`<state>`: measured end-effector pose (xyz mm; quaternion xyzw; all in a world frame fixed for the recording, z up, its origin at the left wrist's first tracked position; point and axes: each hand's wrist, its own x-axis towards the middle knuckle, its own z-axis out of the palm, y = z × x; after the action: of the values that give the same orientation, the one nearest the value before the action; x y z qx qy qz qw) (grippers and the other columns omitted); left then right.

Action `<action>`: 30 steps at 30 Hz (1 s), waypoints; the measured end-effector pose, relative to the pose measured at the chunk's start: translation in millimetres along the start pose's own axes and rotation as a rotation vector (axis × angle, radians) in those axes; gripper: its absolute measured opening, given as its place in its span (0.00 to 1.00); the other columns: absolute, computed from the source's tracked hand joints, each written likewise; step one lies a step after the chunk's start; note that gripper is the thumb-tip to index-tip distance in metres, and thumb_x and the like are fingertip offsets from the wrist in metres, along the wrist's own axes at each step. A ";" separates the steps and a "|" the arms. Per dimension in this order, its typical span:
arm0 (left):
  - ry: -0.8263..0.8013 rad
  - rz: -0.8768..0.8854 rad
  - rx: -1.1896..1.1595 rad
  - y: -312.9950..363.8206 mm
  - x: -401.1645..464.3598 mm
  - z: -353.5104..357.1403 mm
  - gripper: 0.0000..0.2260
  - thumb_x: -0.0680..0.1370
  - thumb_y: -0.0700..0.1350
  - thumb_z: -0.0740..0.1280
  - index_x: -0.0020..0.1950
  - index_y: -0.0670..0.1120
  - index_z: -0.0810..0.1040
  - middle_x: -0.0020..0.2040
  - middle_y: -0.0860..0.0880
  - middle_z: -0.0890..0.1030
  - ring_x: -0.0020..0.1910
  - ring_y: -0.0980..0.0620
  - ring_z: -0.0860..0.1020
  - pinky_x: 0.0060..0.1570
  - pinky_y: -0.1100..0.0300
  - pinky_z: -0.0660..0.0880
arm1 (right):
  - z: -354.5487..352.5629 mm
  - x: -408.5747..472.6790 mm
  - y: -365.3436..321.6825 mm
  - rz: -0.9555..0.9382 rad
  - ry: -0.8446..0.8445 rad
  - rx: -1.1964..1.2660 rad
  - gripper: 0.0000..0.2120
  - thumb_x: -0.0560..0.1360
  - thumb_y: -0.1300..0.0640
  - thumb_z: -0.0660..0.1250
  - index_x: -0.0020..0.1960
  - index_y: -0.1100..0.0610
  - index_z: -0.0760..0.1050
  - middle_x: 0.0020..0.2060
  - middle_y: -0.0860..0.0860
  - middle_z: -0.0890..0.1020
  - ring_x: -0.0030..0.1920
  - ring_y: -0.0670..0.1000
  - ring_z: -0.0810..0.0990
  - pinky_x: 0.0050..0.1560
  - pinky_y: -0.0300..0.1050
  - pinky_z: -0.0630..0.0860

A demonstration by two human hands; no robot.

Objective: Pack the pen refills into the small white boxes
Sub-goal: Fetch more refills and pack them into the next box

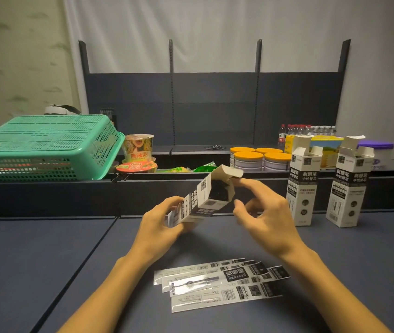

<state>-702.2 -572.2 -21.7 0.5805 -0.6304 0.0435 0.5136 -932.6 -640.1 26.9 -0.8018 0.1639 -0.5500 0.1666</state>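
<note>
My left hand grips the lower end of a small white box with black labels, tilted with its open mouth up and to the right. Dark refill packs show inside the mouth. My right hand hovers just right of the mouth, fingers loosely curled, its index fingertip at the raised top flap. Several flat refill packets lie fanned on the dark table in front of me. Two more white boxes stand upright with open flaps at the right.
An upturned green plastic basket sits at the back left. Instant noodle cups, orange-lidded cans, water bottles and a purple-lidded tub line the shelf behind a raised dark ledge.
</note>
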 end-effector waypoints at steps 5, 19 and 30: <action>-0.062 0.007 -0.054 12.4 0.9 2.6 0.22 0.70 0.50 0.74 0.62 0.56 0.73 0.55 0.62 0.79 0.55 0.62 0.77 0.50 0.73 0.72 | 1.5 6.1 1.4 0.146 -0.031 0.152 0.23 0.76 0.57 0.70 0.68 0.47 0.69 0.58 0.47 0.81 0.37 0.50 0.84 0.41 0.46 0.81; -0.161 -0.072 -0.176 37.6 16.7 13.0 0.24 0.71 0.51 0.73 0.62 0.63 0.67 0.51 0.60 0.80 0.52 0.60 0.79 0.48 0.68 0.76 | 3.0 46.0 10.7 0.244 -0.317 0.237 0.19 0.80 0.55 0.63 0.69 0.41 0.66 0.65 0.48 0.74 0.40 0.50 0.82 0.38 0.42 0.81; 0.108 -0.049 -0.329 56.9 44.4 -1.6 0.20 0.73 0.50 0.71 0.64 0.57 0.72 0.54 0.51 0.82 0.52 0.51 0.82 0.50 0.56 0.80 | 9.2 65.0 9.6 0.127 -0.422 0.193 0.18 0.79 0.57 0.65 0.68 0.47 0.70 0.65 0.43 0.70 0.42 0.42 0.80 0.43 0.42 0.81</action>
<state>-736.5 -583.3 40.8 0.5007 -0.5860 -0.0415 0.6358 -902.6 -676.8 73.2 -0.8674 0.1222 -0.3718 0.3075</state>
